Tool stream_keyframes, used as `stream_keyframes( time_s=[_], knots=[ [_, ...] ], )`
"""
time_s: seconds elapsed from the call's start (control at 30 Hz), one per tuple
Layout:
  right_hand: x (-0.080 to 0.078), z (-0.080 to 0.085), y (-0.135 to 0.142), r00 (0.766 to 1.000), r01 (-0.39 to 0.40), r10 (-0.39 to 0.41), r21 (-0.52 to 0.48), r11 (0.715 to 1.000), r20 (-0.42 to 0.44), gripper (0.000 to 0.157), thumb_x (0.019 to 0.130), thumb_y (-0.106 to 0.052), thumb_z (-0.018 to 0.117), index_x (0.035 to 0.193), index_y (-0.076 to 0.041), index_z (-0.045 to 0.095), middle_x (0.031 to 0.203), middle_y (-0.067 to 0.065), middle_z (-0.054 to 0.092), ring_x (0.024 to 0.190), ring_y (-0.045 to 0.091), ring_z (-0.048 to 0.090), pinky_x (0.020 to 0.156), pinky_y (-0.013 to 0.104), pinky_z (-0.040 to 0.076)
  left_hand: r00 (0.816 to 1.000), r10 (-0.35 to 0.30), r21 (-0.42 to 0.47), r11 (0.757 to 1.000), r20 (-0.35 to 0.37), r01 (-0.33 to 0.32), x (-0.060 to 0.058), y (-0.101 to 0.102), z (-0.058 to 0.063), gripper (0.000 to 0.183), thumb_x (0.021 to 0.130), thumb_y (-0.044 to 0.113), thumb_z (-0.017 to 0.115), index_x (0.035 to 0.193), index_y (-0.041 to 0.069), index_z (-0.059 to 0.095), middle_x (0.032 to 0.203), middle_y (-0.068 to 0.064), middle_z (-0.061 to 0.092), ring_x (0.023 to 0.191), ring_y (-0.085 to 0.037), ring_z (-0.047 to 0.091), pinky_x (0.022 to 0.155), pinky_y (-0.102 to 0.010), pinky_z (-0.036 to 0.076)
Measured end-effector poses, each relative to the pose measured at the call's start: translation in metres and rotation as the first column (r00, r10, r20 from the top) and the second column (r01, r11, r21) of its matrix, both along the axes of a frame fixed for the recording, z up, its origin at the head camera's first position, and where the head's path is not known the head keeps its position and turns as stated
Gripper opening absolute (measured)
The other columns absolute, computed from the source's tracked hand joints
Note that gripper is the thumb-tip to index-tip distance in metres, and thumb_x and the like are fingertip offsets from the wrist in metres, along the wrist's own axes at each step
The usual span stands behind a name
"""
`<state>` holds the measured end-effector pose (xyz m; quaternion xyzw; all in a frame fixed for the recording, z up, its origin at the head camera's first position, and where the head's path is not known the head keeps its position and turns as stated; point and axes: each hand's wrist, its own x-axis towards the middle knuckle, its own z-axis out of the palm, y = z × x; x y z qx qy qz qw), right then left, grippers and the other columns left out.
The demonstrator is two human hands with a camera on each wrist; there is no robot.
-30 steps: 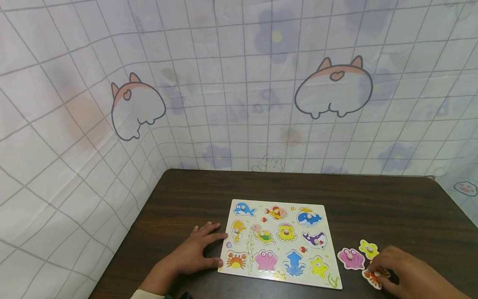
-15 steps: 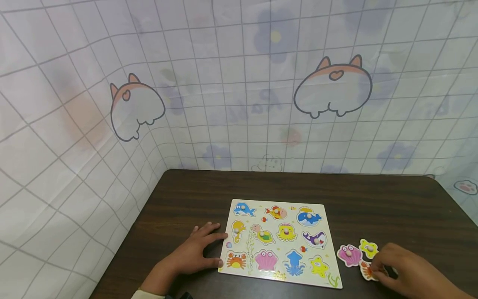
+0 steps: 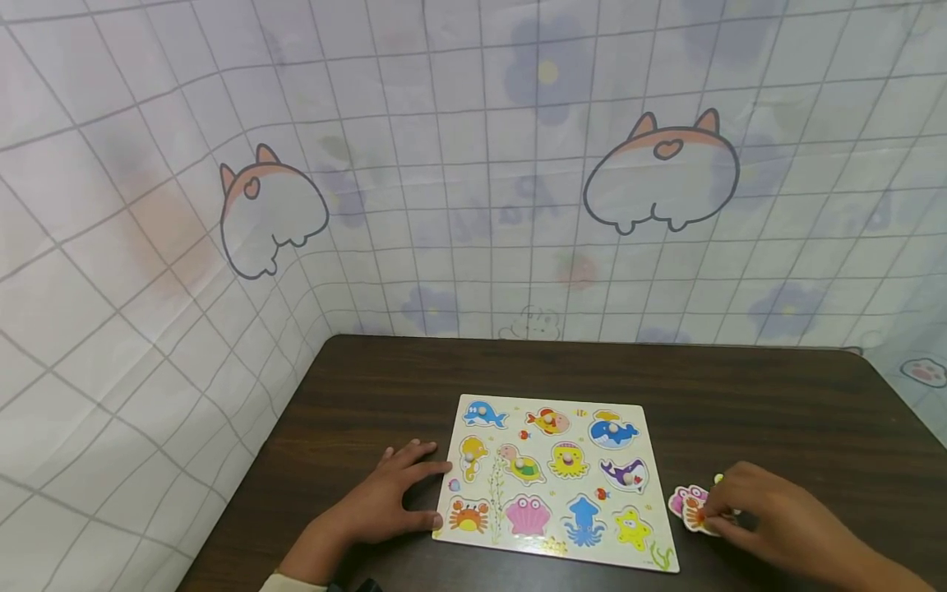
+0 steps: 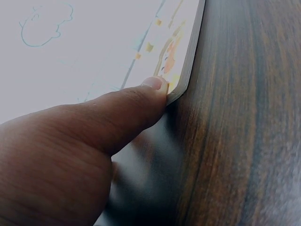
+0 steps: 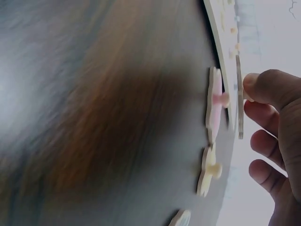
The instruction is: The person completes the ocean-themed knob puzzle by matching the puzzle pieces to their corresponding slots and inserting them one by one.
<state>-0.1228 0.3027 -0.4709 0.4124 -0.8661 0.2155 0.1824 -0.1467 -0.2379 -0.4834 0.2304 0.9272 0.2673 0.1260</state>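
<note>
My right hand (image 3: 769, 522) pinches a crab puzzle piece (image 3: 693, 515) by its knob. The right wrist view shows this piece edge-on, raised off the table. In the head view it overlaps a pink shell piece (image 3: 678, 497) lying on the table. A yellow starfish piece (image 5: 205, 176) lies beside the shell, mostly hidden by the hand from above. My left hand (image 3: 388, 493) rests with spread fingers at the left edge of the puzzle board (image 3: 503, 481), its thumb (image 4: 153, 89) on the near corner. Crab, shell, squid and starfish spots on the board have no knobbed pieces.
Knobbed sea-animal pieces, such as an octopus (image 3: 567, 460) and a turtle (image 3: 521, 464), sit in the board's upper rows. Another piece's edge (image 5: 180, 218) shows low in the right wrist view. A dark wooden table (image 3: 562, 370) meets a grid-patterned curtain (image 3: 481, 271).
My right hand has picked up the crab piece and moved it left, over the pink shell piece. The left hand and the board have stayed put.
</note>
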Motion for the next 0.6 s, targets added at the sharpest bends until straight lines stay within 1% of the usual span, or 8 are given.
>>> stream_keyframes(
  time_s=[0.13,0.37,0.47,0.6],
  knots=[
    [-0.004,0.002,-0.01,1.0,0.003,-0.003,0.006,1.0,0.007,0.035,0.075,-0.023,0.093,0.094,-0.041,0.071,0.096,-0.027,0.059,0.083,-0.004,0.051,0.067,0.009,0.041,1.0,-0.001,0.002,1.0,0.0,0.001,0.0,0.0,-0.001,0.072,0.088,0.056,0.076,0.151,0.031,0.053,0.165,-0.005,0.031,0.155,-0.036,0.015,0.122,-0.063,0.005],
    [-0.01,0.001,-0.027,0.998,-0.056,0.056,-0.058,0.997,-0.006,0.028,0.078,-0.022,0.092,0.093,-0.035,0.073,0.094,-0.023,0.061,0.079,-0.004,0.048,0.06,0.005,0.036,1.0,-0.002,-0.003,1.0,-0.002,0.002,-0.001,0.0,-0.001,0.071,0.088,0.057,0.075,0.151,0.031,0.052,0.165,-0.004,0.03,0.155,-0.036,0.015,0.122,-0.063,0.005],
    [-0.01,0.001,-0.032,0.999,-0.04,0.04,-0.05,0.998,0.01,0.03,0.076,-0.02,0.093,0.093,-0.035,0.074,0.093,-0.024,0.061,0.08,-0.004,0.048,0.06,0.005,0.036,1.0,-0.004,0.001,1.0,0.0,0.004,0.0,0.0,0.0,0.071,0.089,0.056,0.075,0.151,0.03,0.052,0.165,-0.004,0.03,0.155,-0.036,0.015,0.122,-0.063,0.005],
    [-0.01,0.004,-0.038,0.999,-0.021,0.022,-0.029,0.999,0.028,0.033,0.073,-0.017,0.093,0.094,-0.036,0.075,0.093,-0.025,0.061,0.083,-0.004,0.049,0.065,0.006,0.038,1.0,-0.002,0.004,1.0,0.001,0.002,0.0,0.0,0.0,0.071,0.089,0.055,0.075,0.151,0.029,0.053,0.165,-0.004,0.03,0.155,-0.036,0.015,0.121,-0.063,0.005]
  ],
)
